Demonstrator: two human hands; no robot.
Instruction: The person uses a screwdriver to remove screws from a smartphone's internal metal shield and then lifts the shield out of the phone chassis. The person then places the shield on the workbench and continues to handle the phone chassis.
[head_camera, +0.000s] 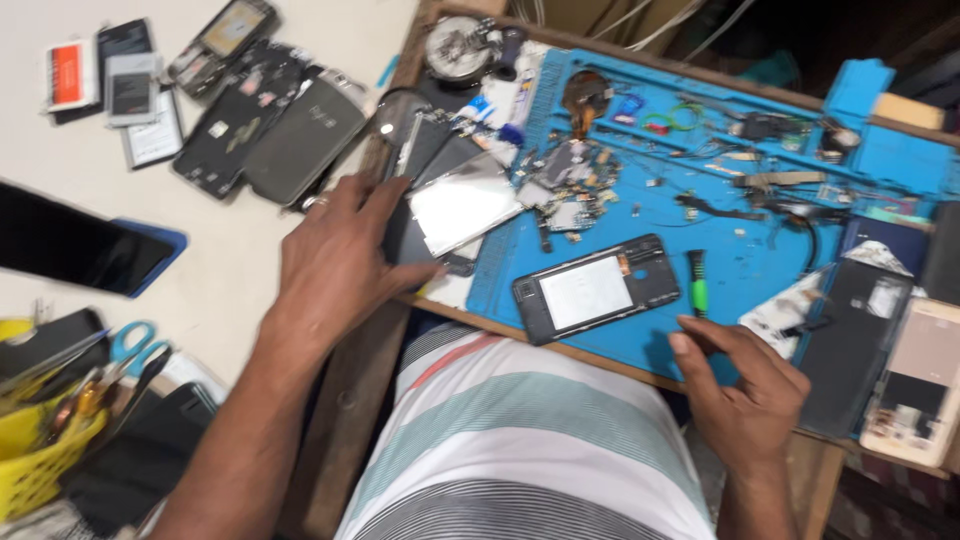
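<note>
- The left hand (335, 255) lies spread and flat, fingers on a dark phone part (400, 240) at the edge of the surface (350, 380); it presses rather than grips.
- Just beyond its fingertips a shiny screen panel (462, 205) lies tilted, overlapping the dark part and the rim of the blue mat (600, 345).
- The right hand (745, 385) rests on the mat's near edge, fingers loosely curled, holding nothing I can make out; its index finger points toward a green-handled screwdriver (697, 285) just ahead of it.
- Between the two hands, nearer the right, an opened phone frame (595, 290) lies flat on the mat with its pale inside facing up.
- Past the frame, farther from both hands, small circuit boards (570, 180) and loose bits are scattered.
- Left of the left hand, well apart, a pile of phone backs (270, 125) sits on a pale top.
- Risk, as I judge it: the screen panel hangs partly off the mat, so a sideways push by the left hand could slide or crack it.
- A sweep of the right hand could roll the screwdriver or scatter tiny parts.
</note>
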